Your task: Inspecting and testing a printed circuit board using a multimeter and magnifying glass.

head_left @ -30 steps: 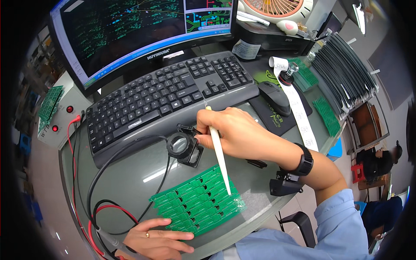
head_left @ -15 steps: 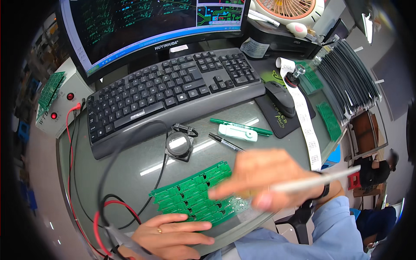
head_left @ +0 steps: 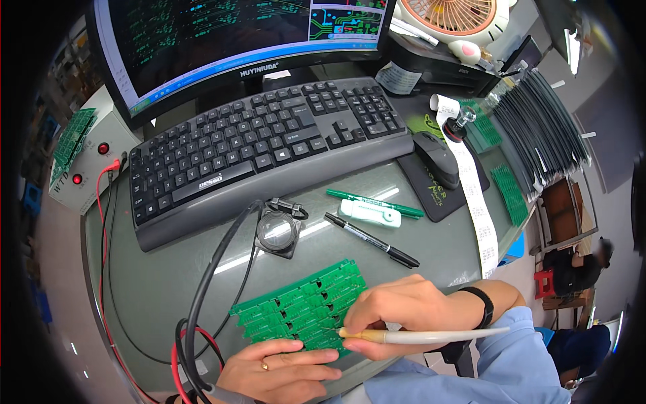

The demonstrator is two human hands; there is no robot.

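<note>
One board [head_left: 289, 310] lay at the fingertips of the left hand [head_left: 279, 374], extended flat, and right hand [head_left: 407, 306], gripping one tool [head_left: 431, 336].

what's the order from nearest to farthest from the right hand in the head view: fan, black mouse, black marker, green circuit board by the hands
1. Green circuit board: by the right hand's fingertips, to its left.
2. Black marker: a little beyond the hand.
3. Black mouse: farther back.
4. Fan: farthest, at the picture's top edge.
</note>
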